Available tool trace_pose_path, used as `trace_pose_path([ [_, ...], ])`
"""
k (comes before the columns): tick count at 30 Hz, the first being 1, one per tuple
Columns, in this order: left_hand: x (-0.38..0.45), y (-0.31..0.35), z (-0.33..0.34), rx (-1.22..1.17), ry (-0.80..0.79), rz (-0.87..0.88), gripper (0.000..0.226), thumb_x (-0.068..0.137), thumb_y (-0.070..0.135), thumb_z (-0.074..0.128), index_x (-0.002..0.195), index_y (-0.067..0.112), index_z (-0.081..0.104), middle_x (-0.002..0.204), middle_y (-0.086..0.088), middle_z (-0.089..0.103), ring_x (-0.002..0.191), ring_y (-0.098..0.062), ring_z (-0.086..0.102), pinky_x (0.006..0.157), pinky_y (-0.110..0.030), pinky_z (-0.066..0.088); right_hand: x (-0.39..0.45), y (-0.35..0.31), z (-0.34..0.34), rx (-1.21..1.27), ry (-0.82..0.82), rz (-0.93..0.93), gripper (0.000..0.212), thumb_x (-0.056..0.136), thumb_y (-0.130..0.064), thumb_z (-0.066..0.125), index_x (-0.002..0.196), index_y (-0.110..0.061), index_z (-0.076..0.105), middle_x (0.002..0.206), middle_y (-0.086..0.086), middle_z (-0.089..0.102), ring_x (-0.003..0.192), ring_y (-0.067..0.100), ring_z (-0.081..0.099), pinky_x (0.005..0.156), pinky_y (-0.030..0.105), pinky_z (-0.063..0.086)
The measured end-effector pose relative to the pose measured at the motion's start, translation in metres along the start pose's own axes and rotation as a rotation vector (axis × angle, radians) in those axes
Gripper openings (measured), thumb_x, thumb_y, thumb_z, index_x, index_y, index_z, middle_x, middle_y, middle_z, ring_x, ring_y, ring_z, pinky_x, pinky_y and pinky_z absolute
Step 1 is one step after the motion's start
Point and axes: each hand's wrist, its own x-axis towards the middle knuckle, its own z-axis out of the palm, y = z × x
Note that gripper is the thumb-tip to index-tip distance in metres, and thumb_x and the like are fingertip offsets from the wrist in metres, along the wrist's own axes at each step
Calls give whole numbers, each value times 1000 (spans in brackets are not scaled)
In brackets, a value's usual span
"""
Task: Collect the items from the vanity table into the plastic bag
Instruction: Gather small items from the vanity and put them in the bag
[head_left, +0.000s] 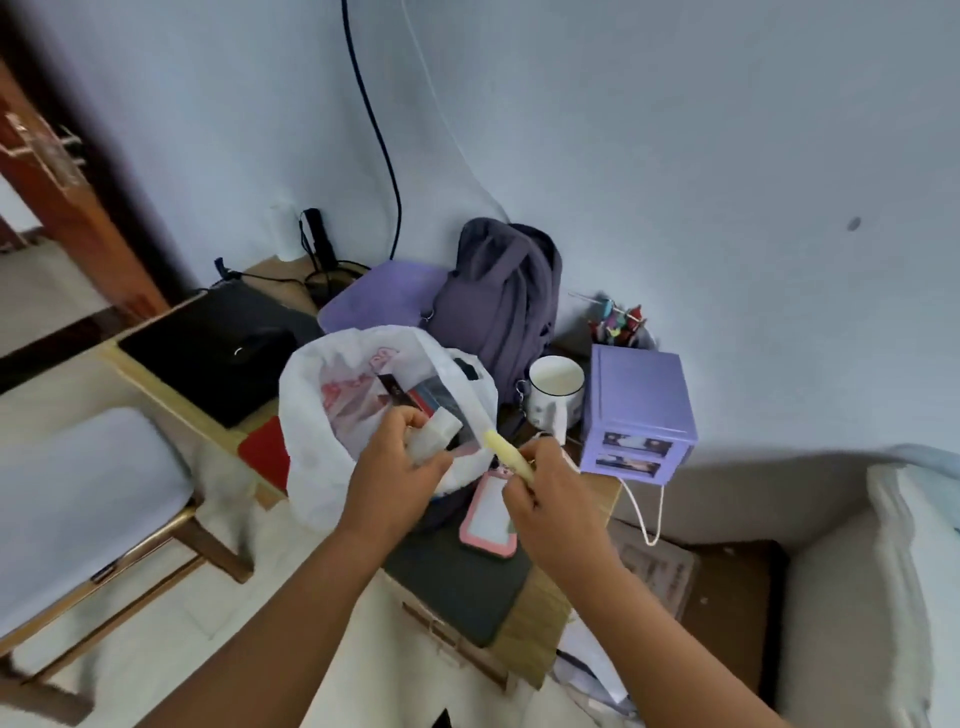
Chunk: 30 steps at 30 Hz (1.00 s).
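Observation:
A white plastic bag (317, 415) with red print stands open on the vanity table (535, 613), several items inside it. My left hand (395, 467) grips the bag's near rim together with a white rectangular item (436, 434) at the opening. My right hand (545, 493) holds a pale yellow tube (506, 452), its tip pointing at the bag's mouth. A pink-framed hand mirror (488, 519) lies flat on a dark mat (457, 587) just below both hands.
A white mug (556, 389), a purple mini drawer box (639, 415), a pen cup (618, 325), a grey backpack (498, 306), a purple case (384, 299) and a black laptop (208, 348) crowd the table. A cushioned chair (78, 509) stands left. A cardboard box (660, 566) sits right.

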Motion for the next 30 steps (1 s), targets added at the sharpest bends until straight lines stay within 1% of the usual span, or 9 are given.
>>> trace_pose_path([
  [3,46,-22,-18,160,26,1,38,77,31,70,94,41,38,99,12,45,84,-8,48,64,-15,37,36,-18,26,-32,9,-56,8,91,-24,49,92,-27,42,85,-7,46,64,4,44,53,15,30],
  [5,69,-32,-24,297,13,-11,36,77,32,69,94,40,38,100,10,42,85,-10,47,68,-21,40,55,-25,40,-77,47,-95,6,91,-21,49,97,-21,46,93,-4,44,70,6,41,60,17,31],
  [8,93,-45,-24,423,-42,-18,31,79,36,66,97,33,40,98,7,48,85,-14,50,67,-27,42,83,-31,61,-235,64,-78,16,92,-22,45,105,-15,51,102,2,51,87,17,44,77,28,38],
  [11,104,-50,-15,477,-97,-43,34,85,35,60,111,23,41,111,-2,54,94,-19,54,71,-28,41,102,-32,77,-336,20,-21,21,94,-26,43,110,-15,50,108,4,53,95,19,45,82,31,37],
  [15,111,-55,0,600,-181,-114,44,91,36,51,126,15,35,129,-7,48,116,-24,49,91,-34,41,113,-28,94,-352,-130,43,22,95,-28,45,111,-15,50,109,5,55,94,18,50,77,28,41],
  [18,110,-62,7,627,-236,-148,49,91,32,52,131,15,30,133,-9,45,117,-24,50,92,-34,42,118,-24,102,-386,-194,79,21,93,-25,50,110,-14,52,111,6,55,94,19,53,71,26,38],
  [22,105,-72,8,624,-211,-136,58,90,37,50,138,20,24,141,-6,39,123,-24,47,94,-35,43,121,-21,108,-383,-173,88,22,93,-28,50,110,-15,52,110,5,54,91,18,51,68,26,36],
  [26,103,-76,6,600,-158,-75,51,88,46,50,131,24,33,136,-2,46,119,-22,48,97,-35,46,119,-17,107,-339,-143,92,29,90,-35,52,114,-18,49,110,1,52,92,14,51,74,27,46],
  [30,95,-67,6,490,-139,-42,51,85,47,57,129,28,40,133,3,49,120,-16,48,100,-32,43,111,-12,97,-306,-111,84,33,87,-37,53,116,-21,48,111,-2,53,86,10,43,68,22,38],
])
